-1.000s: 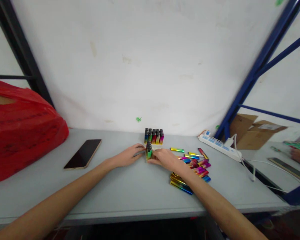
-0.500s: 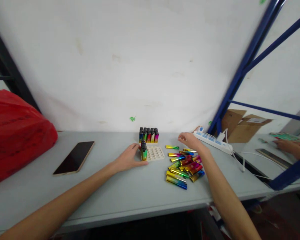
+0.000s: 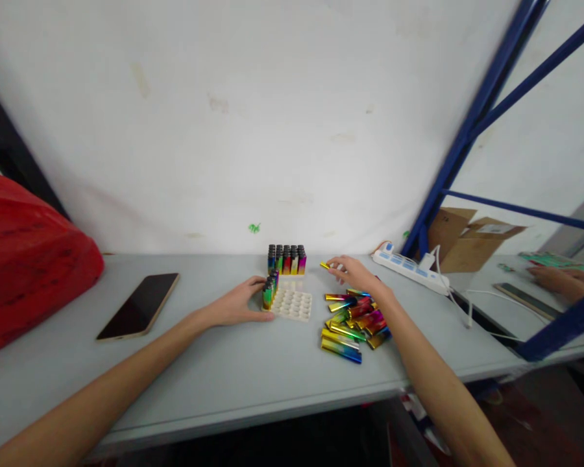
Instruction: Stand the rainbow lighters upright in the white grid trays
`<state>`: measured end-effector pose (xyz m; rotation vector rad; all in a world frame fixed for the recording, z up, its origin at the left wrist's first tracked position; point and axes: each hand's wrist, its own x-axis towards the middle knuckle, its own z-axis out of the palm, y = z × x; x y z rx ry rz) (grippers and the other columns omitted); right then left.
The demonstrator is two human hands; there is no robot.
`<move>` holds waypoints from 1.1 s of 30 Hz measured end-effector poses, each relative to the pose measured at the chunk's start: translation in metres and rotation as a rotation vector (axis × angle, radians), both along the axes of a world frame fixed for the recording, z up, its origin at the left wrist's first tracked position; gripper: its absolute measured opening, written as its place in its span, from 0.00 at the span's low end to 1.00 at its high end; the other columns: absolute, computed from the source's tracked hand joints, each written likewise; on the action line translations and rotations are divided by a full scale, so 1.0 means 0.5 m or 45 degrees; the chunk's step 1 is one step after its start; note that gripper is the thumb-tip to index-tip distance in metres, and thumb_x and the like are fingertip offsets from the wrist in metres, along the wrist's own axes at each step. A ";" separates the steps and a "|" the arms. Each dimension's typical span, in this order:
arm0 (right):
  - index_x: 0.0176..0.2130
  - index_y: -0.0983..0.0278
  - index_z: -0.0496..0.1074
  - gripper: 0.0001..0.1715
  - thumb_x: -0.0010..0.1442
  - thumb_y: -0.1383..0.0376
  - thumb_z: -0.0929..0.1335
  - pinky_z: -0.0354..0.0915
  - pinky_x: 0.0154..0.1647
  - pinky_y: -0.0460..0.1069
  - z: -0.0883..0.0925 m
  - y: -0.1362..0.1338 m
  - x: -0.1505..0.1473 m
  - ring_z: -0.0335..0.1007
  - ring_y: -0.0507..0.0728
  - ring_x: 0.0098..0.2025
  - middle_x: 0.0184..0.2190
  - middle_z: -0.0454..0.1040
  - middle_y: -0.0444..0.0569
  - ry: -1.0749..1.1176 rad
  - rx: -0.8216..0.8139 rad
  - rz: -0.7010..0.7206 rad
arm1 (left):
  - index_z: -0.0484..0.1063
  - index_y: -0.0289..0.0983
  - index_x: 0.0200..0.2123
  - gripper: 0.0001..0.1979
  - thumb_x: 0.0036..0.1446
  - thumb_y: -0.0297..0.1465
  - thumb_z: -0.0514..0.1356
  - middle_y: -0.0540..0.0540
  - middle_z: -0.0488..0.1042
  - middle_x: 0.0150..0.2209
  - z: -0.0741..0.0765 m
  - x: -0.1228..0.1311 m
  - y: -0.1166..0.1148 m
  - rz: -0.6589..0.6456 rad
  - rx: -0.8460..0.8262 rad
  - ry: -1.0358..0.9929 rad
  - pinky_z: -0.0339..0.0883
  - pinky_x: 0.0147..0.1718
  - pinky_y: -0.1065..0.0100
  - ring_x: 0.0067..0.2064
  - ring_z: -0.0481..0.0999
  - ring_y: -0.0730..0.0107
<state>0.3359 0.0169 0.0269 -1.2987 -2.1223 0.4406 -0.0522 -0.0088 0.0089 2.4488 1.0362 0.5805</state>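
My left hand (image 3: pixel 241 303) is curved round the left end of a white tray (image 3: pixel 294 305) with rows of small holes, thumb at the near side and fingers at the far side. A row of lighters (image 3: pixel 267 295) with black tops stands upright in the tray beside these fingers. My right hand (image 3: pixel 353 272) pinches a yellow metallic lighter (image 3: pixel 324 265) over the table, right of the tray. Below that hand lies a heap of shiny multicoloured lighters (image 3: pixel 345 329). Behind the tray stands a block of upright lighters (image 3: pixel 286 261).
A phone (image 3: pixel 139 305) lies on the grey table (image 3: pixel 214 376) at left, near a red plastic bag (image 3: pixel 34 259). A white power strip (image 3: pixel 411 271) with cables, a blue rack post (image 3: pixel 460 143) and a cardboard box (image 3: pixel 472 243) are at right. Another person's hands (image 3: pixel 557 280) show at far right.
My right hand has moved left and picked up the lighter that lay apart at the heap's far side. The tray has turned slightly under my left hand. The view has shifted a little.
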 end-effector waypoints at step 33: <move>0.20 0.58 0.54 0.32 0.65 0.43 0.62 0.46 0.28 0.49 0.000 -0.072 -0.228 0.50 0.51 0.25 0.19 0.51 0.40 0.299 0.060 -0.249 | 0.74 0.37 0.63 0.40 0.55 0.54 0.72 0.34 0.73 0.65 -0.012 0.013 -0.010 -0.001 -0.007 -0.067 0.65 0.70 0.48 0.66 0.73 0.39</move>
